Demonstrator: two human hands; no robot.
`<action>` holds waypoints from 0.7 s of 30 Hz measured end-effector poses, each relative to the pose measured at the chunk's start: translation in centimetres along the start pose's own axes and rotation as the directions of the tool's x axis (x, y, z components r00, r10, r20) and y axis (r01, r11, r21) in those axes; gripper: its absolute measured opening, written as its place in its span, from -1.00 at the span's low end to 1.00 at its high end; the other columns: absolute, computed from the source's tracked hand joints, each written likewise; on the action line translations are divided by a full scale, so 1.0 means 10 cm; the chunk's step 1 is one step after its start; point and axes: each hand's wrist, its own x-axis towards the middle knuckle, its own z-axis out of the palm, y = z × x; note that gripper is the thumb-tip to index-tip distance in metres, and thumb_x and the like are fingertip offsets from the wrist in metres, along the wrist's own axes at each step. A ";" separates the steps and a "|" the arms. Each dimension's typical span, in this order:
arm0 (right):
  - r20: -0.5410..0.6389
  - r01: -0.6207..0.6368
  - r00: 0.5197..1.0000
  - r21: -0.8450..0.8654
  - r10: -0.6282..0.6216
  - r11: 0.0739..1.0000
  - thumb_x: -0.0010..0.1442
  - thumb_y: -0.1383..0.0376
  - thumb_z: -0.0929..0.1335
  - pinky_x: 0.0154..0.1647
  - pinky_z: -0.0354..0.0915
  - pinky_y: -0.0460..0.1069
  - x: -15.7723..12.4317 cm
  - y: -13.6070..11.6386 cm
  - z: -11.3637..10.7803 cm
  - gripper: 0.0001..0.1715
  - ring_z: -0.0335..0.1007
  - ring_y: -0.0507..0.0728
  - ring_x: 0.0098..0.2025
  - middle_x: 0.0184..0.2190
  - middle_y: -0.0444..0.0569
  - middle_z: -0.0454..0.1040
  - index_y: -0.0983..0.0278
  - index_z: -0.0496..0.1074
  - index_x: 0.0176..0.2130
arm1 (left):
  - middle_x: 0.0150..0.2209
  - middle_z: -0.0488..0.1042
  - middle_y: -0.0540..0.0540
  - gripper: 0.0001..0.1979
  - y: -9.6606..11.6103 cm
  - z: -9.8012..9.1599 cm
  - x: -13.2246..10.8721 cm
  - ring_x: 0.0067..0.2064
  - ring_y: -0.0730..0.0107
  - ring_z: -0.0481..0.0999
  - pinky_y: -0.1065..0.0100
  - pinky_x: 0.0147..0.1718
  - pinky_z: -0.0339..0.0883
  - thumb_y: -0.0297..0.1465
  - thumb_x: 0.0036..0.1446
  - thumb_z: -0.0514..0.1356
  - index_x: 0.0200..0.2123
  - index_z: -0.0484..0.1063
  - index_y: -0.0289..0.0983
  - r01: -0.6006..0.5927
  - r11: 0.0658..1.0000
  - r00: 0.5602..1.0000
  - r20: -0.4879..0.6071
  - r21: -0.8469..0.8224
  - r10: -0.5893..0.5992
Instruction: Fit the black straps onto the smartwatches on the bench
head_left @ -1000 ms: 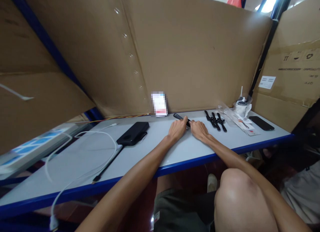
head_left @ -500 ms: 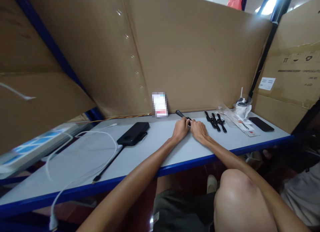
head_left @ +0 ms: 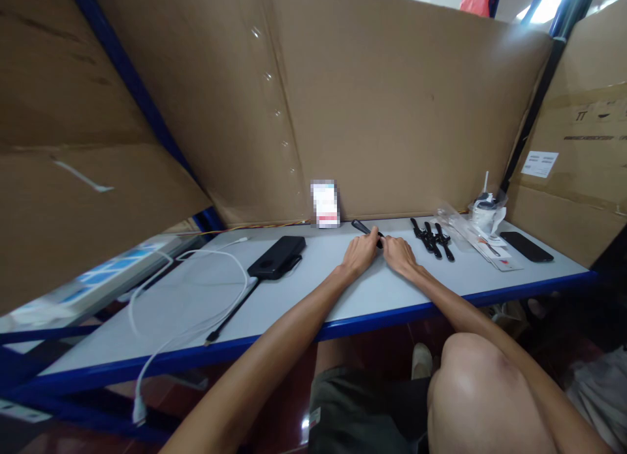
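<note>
A black spokeshave (head_left: 361,227) is in my hands above the grey tabletop, its one handle sticking out to the upper left. My left hand (head_left: 361,251) is closed on it, the thumb on top. Close against it, my right hand (head_left: 398,253) is also closed, its fingers curled at the tool's middle. My hands hide most of the tool's centre and its other end. To the right of my right hand lie several similar black spokeshaves (head_left: 432,239) side by side, with small shiny parts in their middles.
Left on the table (head_left: 313,296) lie a black power bank (head_left: 277,257) and white cables (head_left: 243,271). A phone with a lit, blurred screen (head_left: 325,204) leans on the cardboard (head_left: 362,114). At right are clear plastic packaging (head_left: 463,228), a cup with a straw (head_left: 484,212) and a dark phone (head_left: 526,246).
The whole view has shifted, so everything sits slightly further right. My hands stay on the spokeshave, with the left thumb a little higher on it.
</note>
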 end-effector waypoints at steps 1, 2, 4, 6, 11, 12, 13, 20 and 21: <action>0.005 -0.012 1.000 0.009 0.012 1.000 0.48 0.16 0.03 -0.08 0.30 0.01 0.00 0.00 0.00 -0.44 0.53 0.26 -0.04 -0.11 0.21 0.58 0.30 0.47 0.01 | -0.18 0.57 -0.26 -0.79 0.00 0.01 0.01 -0.17 0.11 0.57 0.28 -0.21 0.23 -0.39 0.36 -0.05 0.00 0.27 -0.24 0.017 0.999 0.999 -0.035 -0.028 -0.018; 0.008 -0.020 1.000 0.018 0.020 1.000 0.48 0.16 0.02 -0.07 0.30 0.00 0.01 0.00 -0.01 -0.44 0.53 0.26 -0.03 -0.10 0.21 0.57 0.30 0.48 0.02 | -0.23 0.57 -0.21 -0.80 0.00 0.03 0.03 -0.19 0.13 0.57 0.29 -0.24 0.22 -0.37 0.36 -0.05 -0.01 0.27 -0.22 0.035 0.998 0.997 -0.066 -0.058 -0.039; 0.011 -0.029 1.000 0.029 0.029 0.999 0.48 0.16 0.02 -0.06 0.29 -0.01 0.00 0.00 -0.02 -0.43 0.52 0.25 -0.01 -0.08 0.21 0.57 0.29 0.48 0.03 | -0.29 0.56 -0.14 -0.81 0.00 0.07 0.05 -0.23 0.18 0.57 0.32 -0.27 0.20 -0.37 0.37 -0.06 -0.05 0.28 -0.19 0.049 0.992 0.992 -0.109 -0.118 -0.062; 0.011 -0.034 0.999 0.034 0.033 0.999 0.49 0.16 0.02 -0.06 0.29 -0.01 0.00 0.00 -0.03 -0.43 0.52 0.24 -0.01 -0.08 0.20 0.57 0.29 0.48 0.03 | -0.28 0.56 -0.10 -0.83 0.00 0.10 0.05 -0.23 0.23 0.56 0.34 -0.28 0.20 -0.38 0.35 -0.05 -0.10 0.30 -0.18 0.017 0.982 0.989 -0.141 -0.186 -0.044; 0.005 -0.038 0.999 0.036 0.038 0.999 0.48 0.18 0.01 -0.07 0.30 -0.01 -0.01 0.00 -0.02 -0.43 0.52 0.24 -0.02 -0.08 0.20 0.57 0.30 0.47 0.03 | -0.21 0.55 -0.14 -0.87 -0.03 0.16 0.08 -0.17 0.26 0.53 0.34 -0.23 0.25 -0.43 0.31 -0.03 -0.19 0.30 -0.21 -0.092 0.935 0.971 -0.241 -0.342 0.007; 0.004 -0.035 0.999 0.036 0.035 0.999 0.48 0.18 0.02 -0.06 0.30 -0.01 0.00 0.00 -0.02 -0.43 0.52 0.24 -0.02 -0.08 0.20 0.57 0.30 0.47 0.04 | -0.21 0.54 -0.14 -0.88 -0.04 0.17 0.09 -0.17 0.27 0.53 0.34 -0.22 0.26 -0.45 0.30 -0.01 -0.18 0.30 -0.21 -0.092 0.926 0.968 -0.249 -0.365 -0.002; 0.002 -0.034 0.999 0.035 0.034 0.999 0.48 0.18 0.02 -0.06 0.30 -0.01 0.00 0.00 -0.01 -0.43 0.52 0.24 -0.02 -0.08 0.21 0.57 0.30 0.47 0.04 | -0.20 0.55 -0.14 -0.88 -0.04 0.18 0.09 -0.18 0.27 0.53 0.33 -0.22 0.27 -0.46 0.28 0.01 -0.15 0.29 -0.22 -0.085 0.916 0.966 -0.257 -0.391 -0.020; -0.005 -0.032 0.999 0.029 0.032 0.999 0.49 0.16 0.02 -0.05 0.30 0.00 0.02 0.01 0.01 -0.42 0.52 0.24 -0.01 -0.07 0.22 0.56 0.31 0.47 0.04 | -0.31 0.57 -0.08 -0.95 -0.03 0.19 0.11 -0.28 0.33 0.54 0.36 -0.24 0.30 -0.41 0.25 0.10 -0.26 0.35 -0.23 0.005 0.855 0.955 -0.251 -0.519 -0.158; -0.001 -0.030 1.000 0.025 0.030 0.999 0.49 0.17 0.02 -0.04 0.30 0.00 0.02 0.01 0.02 -0.42 0.52 0.24 -0.01 -0.06 0.23 0.56 0.31 0.47 0.04 | -0.33 0.57 -0.08 -0.94 -0.02 0.18 0.11 -0.30 0.34 0.53 0.36 -0.26 0.30 -0.41 0.25 0.10 -0.29 0.36 -0.24 0.012 0.846 0.952 -0.252 -0.534 -0.173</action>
